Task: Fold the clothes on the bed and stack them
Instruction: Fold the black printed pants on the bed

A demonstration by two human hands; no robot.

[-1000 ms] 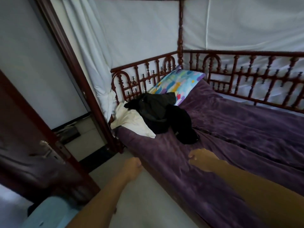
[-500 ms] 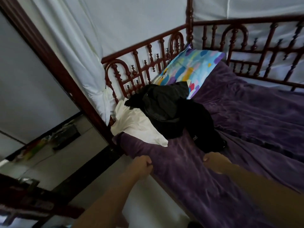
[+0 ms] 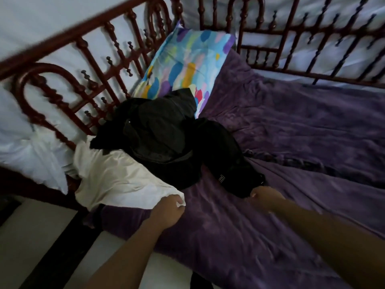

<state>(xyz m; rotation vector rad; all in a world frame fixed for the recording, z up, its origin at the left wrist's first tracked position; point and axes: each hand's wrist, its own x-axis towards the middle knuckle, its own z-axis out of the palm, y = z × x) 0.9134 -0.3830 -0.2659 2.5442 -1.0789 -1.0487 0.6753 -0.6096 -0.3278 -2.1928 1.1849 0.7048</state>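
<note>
A heap of black clothes (image 3: 164, 138) lies at the head of the bed on a purple blanket (image 3: 302, 142). Partly under the heap, toward the bed's near edge, spreads a white garment (image 3: 116, 176). My left hand (image 3: 167, 211) pinches the near corner of the white garment. My right hand (image 3: 264, 197) has its fingers curled at the near end of a black garment (image 3: 227, 163) that carries a small logo; the fingertips are hidden against the dark cloth.
A colourful pillow (image 3: 187, 65) leans on the dark red wooden railing (image 3: 87, 80) at the head. White curtain (image 3: 27, 155) hangs at the left post. Pale floor (image 3: 27, 236) shows beside the bed's near edge.
I have come closer to the bed. Both hands moved forward: the left one has taken hold of the white garment's corner, the right one has reached the black garment's end.
</note>
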